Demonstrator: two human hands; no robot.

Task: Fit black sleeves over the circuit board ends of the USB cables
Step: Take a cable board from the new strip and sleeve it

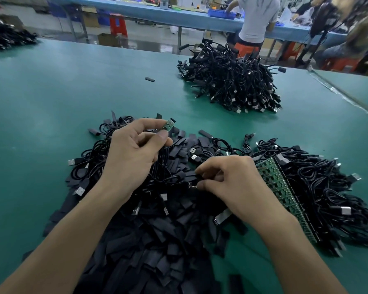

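Bare forearms (pixel 72 230) lead to a bare left hand (pixel 134 153) and right hand (pixel 232 181).

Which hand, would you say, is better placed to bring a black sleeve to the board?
The right hand: it pinches a black sleeve in the pile, while the left hand grips the circuit board.

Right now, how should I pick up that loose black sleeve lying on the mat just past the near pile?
Pinch the sleeve across its narrow width at mid-length, coming down from above. It lies flat on the mat, just clear of the pile, with both long edges exposed.
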